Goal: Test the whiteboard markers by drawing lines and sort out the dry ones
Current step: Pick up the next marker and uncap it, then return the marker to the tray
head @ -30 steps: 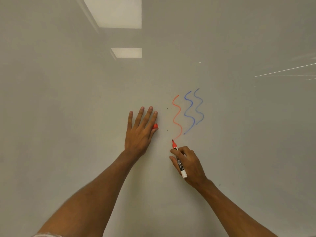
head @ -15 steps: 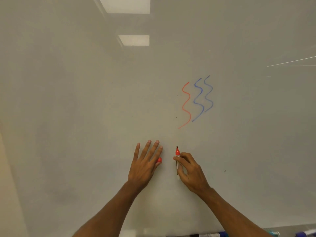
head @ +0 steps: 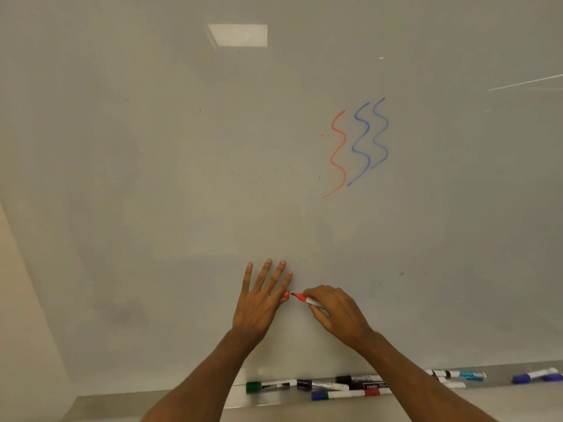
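Red marker [head: 306, 299] lies near-horizontal — tip pointing left, toward cap [head: 285, 295].

The large pale grey whiteboard [head: 152, 178] has a smooth, glossy face that mirrors a rectangular ceiling light and thin bright streaks at its right side. On it the wavy red line [head: 338, 153] and the two wavy blue lines [head: 370, 141] look thin and matt against that sheen. The red-tipped white plastic marker [head: 306, 300] has a smooth, slightly shiny barrel, and the small red plastic cap [head: 285, 295] looks the same. Along the bottom runs a long grey metal tray [head: 499, 382] with a dull, brushed finish, holding a row of smooth plastic markers [head: 341, 386] with glossy coloured caps.
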`<state>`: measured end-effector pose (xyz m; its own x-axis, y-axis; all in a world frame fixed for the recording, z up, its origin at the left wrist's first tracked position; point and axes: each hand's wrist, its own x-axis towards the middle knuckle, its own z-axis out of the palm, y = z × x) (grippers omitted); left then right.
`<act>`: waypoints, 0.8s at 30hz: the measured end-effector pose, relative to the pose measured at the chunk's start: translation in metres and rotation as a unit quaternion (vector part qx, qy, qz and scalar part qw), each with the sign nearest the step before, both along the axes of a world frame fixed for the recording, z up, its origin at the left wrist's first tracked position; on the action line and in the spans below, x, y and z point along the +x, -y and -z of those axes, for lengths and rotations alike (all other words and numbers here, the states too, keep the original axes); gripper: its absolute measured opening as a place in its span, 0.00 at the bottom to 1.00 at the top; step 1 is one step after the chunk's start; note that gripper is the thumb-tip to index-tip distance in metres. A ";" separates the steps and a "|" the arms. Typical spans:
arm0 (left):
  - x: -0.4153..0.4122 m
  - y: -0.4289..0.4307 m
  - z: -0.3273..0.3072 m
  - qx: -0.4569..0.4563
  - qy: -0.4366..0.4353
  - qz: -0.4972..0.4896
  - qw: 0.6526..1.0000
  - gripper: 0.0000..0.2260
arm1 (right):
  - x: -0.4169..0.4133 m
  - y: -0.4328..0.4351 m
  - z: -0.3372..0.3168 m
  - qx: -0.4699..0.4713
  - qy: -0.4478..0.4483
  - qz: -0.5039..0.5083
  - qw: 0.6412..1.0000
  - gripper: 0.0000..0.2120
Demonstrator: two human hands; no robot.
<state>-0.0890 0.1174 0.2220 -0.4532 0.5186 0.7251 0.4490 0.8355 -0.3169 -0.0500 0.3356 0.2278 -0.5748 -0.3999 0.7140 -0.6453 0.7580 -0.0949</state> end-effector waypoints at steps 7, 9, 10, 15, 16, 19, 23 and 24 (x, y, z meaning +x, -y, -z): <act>0.011 -0.004 0.015 -0.043 0.036 0.009 0.998 0.25 | 0.002 0.006 0.015 0.034 -0.004 -0.006 0.999 0.12; 0.016 -0.008 0.019 -0.054 0.052 0.000 0.997 0.23 | 0.002 0.007 0.021 0.020 0.013 -0.009 1.000 0.11; 0.019 -0.011 0.021 -0.059 0.065 -0.010 0.996 0.22 | 0.002 0.007 0.025 0.008 0.027 -0.007 1.000 0.11; 0.034 -0.022 0.029 -0.093 0.132 -0.037 0.986 0.11 | 0.012 0.011 0.044 -0.078 0.113 0.017 0.990 0.11; 0.035 -0.024 0.031 -0.100 0.145 -0.043 0.984 0.11 | 0.015 0.012 0.048 -0.088 0.125 0.022 0.988 0.11; 0.038 -0.028 0.038 -0.119 0.174 -0.052 0.976 0.12 | 0.019 0.011 0.056 -0.110 0.161 0.032 0.980 0.09; 0.043 -0.035 0.050 -0.133 0.199 -0.049 0.970 0.14 | 0.024 0.007 0.068 -0.129 0.209 0.048 0.968 0.09; 0.043 -0.038 0.053 -0.133 0.205 -0.045 0.969 0.15 | 0.025 0.005 0.071 -0.132 0.218 0.052 0.966 0.09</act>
